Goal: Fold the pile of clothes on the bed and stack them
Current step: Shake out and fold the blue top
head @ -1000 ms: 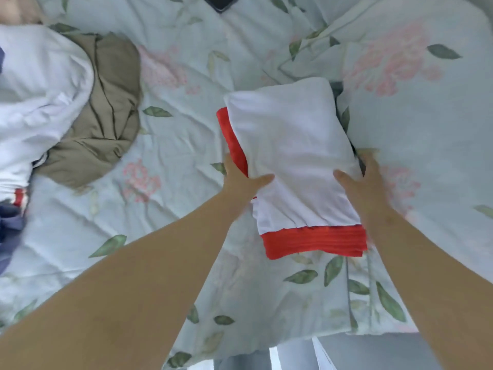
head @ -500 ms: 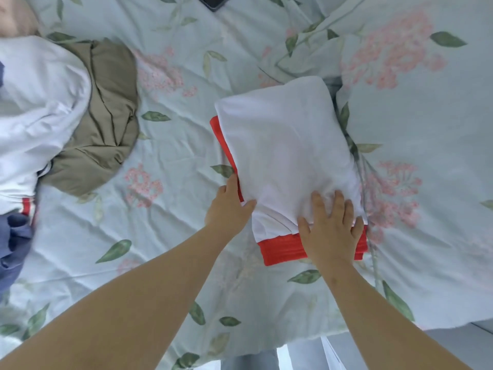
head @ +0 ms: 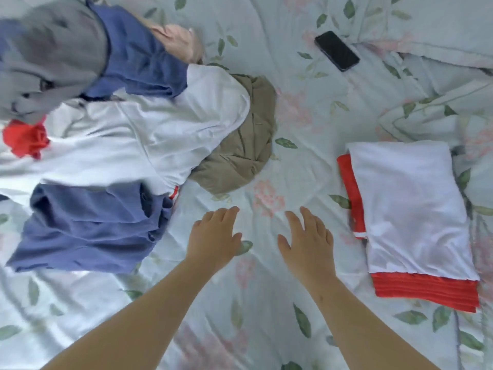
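A folded white garment (head: pixel 410 209) lies on a folded red garment (head: pixel 426 291) at the right of the bed, forming a small stack. An unfolded pile fills the left: a white top (head: pixel 128 140), a blue garment (head: pixel 90 231), an olive one (head: pixel 245 145), a grey one (head: pixel 48 57) and a bit of red cloth (head: pixel 25 137). My left hand (head: pixel 213 236) and my right hand (head: pixel 306 239) hover over the bare sheet between pile and stack, fingers spread, holding nothing.
The bed is covered with a pale floral sheet (head: pixel 266 303). A black phone (head: pixel 336 50) lies face down at the back right. A bunched floral duvet (head: pixel 440 84) rises behind the stack.
Both hands have left the folded stack and moved left to the middle of the bed. The view has swung left, bringing the whole unfolded pile into sight.
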{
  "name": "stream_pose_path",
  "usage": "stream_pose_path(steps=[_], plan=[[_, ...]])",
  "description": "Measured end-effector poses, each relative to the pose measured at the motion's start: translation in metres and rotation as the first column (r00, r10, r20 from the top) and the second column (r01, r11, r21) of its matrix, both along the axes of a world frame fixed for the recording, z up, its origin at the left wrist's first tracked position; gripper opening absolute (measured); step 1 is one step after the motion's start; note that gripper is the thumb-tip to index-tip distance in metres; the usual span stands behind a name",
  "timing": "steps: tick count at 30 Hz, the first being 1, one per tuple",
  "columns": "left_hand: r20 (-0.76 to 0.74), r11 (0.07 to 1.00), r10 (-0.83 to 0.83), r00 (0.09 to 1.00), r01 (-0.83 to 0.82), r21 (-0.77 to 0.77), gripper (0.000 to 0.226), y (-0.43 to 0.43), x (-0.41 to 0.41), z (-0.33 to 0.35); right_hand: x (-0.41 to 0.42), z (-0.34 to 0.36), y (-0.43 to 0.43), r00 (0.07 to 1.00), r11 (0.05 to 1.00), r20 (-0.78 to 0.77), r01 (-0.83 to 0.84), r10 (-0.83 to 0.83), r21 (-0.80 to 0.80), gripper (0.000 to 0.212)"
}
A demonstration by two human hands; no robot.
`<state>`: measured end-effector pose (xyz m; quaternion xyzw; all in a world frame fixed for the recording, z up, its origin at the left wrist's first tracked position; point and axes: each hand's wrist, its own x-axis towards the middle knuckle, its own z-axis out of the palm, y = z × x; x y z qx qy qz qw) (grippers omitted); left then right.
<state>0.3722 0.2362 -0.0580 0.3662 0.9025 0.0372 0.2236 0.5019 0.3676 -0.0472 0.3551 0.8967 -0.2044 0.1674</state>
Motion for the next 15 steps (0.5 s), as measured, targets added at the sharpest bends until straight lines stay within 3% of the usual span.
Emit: stream_pose_path(steps=[5, 10, 12, 15], plan=[[-0.054, 0.997, 0.067, 0.996, -0.069, -0.040, 0.048, -0.111, -0.056, 0.010, -0.078, -0.001, -0.089, 0.995, 0.993, 0.003, -0.100, 0.100, -0.058, 0.055], [-0.230, 0.998, 0.035, 0.972, -0.021, 0.064, 0.042, -0.191, -0.099, 0.009, -0.133, -0.008, -0.150, 0.995, 0.992, 0.011, -0.097, 0.098, -0.085, 0.056], [-0.250, 0.999, 0.037, 0.968, -0.038, -0.001, 0.045, -0.216, -0.113, 0.000, -0.147, -0.010, -0.167, 0.993, 0.991, 0.016, -0.111, 0.113, -0.072, 0.056], [-0.161, 0.968, 0.030, 0.987, -0.069, -0.239, 0.064, -0.246, -0.126, -0.021, -0.155, -0.010, -0.185, 0.992, 0.991, 0.027, -0.118, 0.120, -0.062, 0.053]])
